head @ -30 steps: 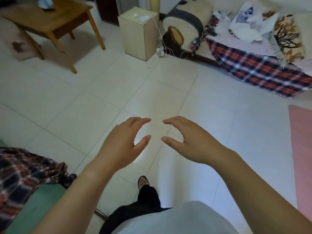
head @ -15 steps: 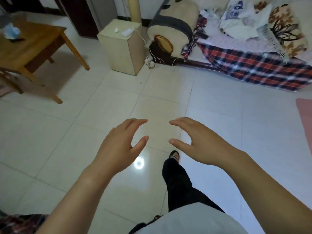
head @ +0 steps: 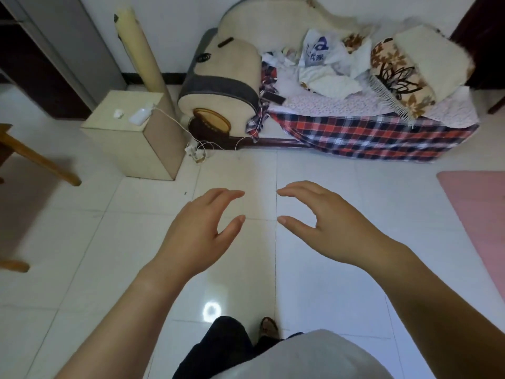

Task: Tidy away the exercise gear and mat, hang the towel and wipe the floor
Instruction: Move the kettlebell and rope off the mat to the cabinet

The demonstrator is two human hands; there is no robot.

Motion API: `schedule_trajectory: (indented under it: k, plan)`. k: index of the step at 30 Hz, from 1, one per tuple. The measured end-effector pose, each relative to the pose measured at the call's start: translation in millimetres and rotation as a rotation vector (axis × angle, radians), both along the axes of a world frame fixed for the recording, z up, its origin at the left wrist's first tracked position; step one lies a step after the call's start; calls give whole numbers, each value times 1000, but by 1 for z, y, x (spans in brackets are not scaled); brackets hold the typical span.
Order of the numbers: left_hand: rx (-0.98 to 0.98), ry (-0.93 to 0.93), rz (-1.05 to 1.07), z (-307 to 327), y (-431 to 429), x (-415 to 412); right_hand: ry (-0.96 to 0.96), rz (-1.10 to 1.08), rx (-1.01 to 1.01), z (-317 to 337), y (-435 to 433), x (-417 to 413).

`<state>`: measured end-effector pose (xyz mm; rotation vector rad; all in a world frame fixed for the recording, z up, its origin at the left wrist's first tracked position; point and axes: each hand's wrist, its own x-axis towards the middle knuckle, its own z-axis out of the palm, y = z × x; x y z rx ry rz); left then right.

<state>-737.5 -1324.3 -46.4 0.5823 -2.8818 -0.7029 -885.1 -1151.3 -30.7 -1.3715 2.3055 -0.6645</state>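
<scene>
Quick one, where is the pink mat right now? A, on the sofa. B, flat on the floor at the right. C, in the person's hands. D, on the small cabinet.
B: the pink mat lies flat on the tiled floor at the right edge of the view, and the left hand and right hand hold nothing.

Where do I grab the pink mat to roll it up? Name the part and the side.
Probably take the pink mat by the end edge facing the sofa, coming in from that end. It lies flat on the floor with that edge and its rounded corner exposed; the rest runs out of view.
</scene>
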Motion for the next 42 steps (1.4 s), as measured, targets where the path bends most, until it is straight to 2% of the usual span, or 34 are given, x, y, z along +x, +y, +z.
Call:
schedule_trajectory:
  k: [8, 14, 21, 26, 32, 42]
  plan:
    - [36, 39, -84, -13, -107, -130, 16, -133, -76, -5, -102, -118]
    - [59, 29, -140, -18, -217, -235, 3, -224, -29, -6, -199, -209]
    - [1, 46, -402, -4, -281, -391, -12, -437, 8, 1, -239, -299]
    - [55, 0, -653, -7, -255, -499, -36, -671, 21, -9, -203, -351]
    - [110, -29, -895, -18, -182, -632, -29, -910, 1, -26, -139, -431]
    - [36, -31, -1083, -9, -28, -849, -16, -1106, -15, -13, -6, -618]
